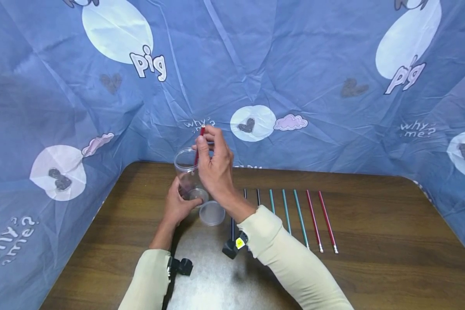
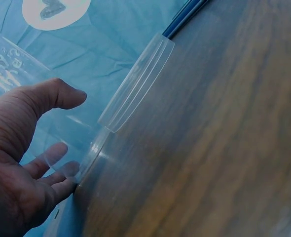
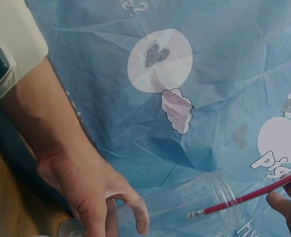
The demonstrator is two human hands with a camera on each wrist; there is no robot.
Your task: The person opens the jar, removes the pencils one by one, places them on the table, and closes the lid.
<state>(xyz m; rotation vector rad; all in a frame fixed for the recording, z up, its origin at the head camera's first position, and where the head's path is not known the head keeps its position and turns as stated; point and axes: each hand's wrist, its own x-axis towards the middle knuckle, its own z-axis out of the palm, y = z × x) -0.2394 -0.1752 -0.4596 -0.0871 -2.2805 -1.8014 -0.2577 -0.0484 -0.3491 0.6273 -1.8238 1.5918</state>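
Note:
A tall clear plastic jar (image 1: 185, 181) stands at the back of the table, its mouth uncovered. Low on its side, my left hand (image 1: 176, 206) holds it between thumb and fingers. My right hand (image 1: 218, 167) pinches a red pencil (image 3: 266, 191) above the rim. The pencil's eraser end points down and is inside the jar's mouth, as the right wrist view shows. A round clear lid (image 1: 212, 214) rests on the table beside the jar's base; the left wrist view also shows this lid (image 2: 135, 84) close to my thumb.
Right of the jar lies a row of pencils: dark ones partly hidden by my right arm, teal ones (image 1: 286, 211), and two red ones (image 1: 327, 221). Blue printed cloth (image 1: 310, 82) hangs behind and beside the wooden table (image 1: 391, 241).

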